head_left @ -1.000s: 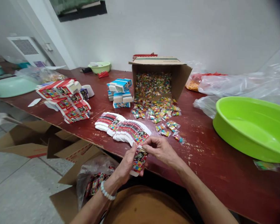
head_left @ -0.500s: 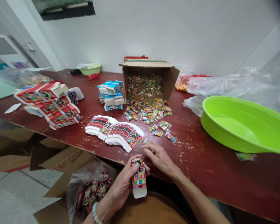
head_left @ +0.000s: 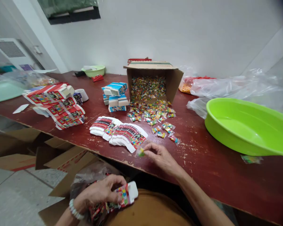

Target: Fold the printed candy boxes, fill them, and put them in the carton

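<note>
My left hand [head_left: 106, 190], low over the plastic bag, grips a small printed red candy box [head_left: 124, 195] tilted sideways, its white end flap [head_left: 132, 190] pointing right. Under that hand, similar red boxes [head_left: 96, 208] lie in the clear bag [head_left: 81, 177]. My right hand [head_left: 162, 158] pinches a small clear packet of coloured candies [head_left: 141, 152] between thumb and fingers, just above the table's front edge. Close beyond it, a fanned row of flat, unfolded red and white boxes [head_left: 126, 135] lies on the table.
A cardboard carton [head_left: 174, 83] lies on its side, candy packets [head_left: 153, 113] spilling out. Blue boxes [head_left: 115, 89] and red boxes [head_left: 58, 105] stand stacked leftward. A green basin [head_left: 240, 144] sits at right on the red table [head_left: 202, 175]. Open cartons [head_left: 14, 161] stand on the floor.
My left hand has moved down and left with the candy box, from the table edge to the bag. My right hand has picked up a candy packet.
</note>
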Action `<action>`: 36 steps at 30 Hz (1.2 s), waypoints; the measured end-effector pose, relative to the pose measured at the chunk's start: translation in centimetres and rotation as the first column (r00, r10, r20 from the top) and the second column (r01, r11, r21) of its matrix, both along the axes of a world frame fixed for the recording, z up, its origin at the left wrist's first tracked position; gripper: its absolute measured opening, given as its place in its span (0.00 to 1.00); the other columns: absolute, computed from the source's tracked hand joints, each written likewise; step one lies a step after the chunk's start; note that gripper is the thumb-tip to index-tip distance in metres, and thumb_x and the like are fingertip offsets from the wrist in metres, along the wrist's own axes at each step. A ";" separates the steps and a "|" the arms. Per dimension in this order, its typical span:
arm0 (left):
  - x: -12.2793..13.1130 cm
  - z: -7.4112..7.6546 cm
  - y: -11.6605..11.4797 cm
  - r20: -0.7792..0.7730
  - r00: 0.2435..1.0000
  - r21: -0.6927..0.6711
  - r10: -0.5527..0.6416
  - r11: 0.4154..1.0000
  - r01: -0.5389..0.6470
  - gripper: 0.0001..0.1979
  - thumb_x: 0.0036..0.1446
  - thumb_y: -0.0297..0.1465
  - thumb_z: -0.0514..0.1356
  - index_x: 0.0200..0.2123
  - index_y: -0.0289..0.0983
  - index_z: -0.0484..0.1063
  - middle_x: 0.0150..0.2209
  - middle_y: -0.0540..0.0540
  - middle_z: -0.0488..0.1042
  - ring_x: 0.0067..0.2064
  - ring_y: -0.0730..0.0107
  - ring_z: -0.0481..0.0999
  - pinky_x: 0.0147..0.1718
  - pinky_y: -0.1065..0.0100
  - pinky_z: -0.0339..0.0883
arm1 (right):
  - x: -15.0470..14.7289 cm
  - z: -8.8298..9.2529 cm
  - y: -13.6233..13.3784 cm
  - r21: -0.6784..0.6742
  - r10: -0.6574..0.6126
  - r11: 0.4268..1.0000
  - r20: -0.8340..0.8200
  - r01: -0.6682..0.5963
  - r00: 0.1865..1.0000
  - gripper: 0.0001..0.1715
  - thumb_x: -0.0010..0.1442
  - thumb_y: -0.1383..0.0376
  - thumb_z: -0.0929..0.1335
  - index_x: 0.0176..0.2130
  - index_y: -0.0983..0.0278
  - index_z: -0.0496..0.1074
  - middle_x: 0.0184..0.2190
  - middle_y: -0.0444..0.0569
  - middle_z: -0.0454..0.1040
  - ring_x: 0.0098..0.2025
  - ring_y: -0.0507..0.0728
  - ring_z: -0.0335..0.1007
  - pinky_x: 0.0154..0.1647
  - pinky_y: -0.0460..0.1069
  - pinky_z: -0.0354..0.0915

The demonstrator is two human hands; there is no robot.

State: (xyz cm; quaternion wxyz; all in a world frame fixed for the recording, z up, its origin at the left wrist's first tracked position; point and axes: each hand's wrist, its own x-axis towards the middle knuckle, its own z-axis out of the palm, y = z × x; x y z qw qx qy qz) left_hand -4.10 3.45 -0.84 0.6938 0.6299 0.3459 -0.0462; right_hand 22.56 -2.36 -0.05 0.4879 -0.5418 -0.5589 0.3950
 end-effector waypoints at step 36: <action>7.3 2.2 -2.9 0.460 0.625 -0.303 0.630 0.773 -0.557 0.21 0.54 0.38 0.60 0.49 0.35 0.67 0.33 0.44 0.76 0.26 0.69 0.74 0.20 0.72 0.68 | -3.9 2.3 0.1 -0.233 0.105 0.929 -0.580 -0.289 0.808 0.22 0.51 0.60 0.76 0.45 0.63 0.74 0.40 0.48 0.75 0.33 0.51 0.69 0.31 0.44 0.67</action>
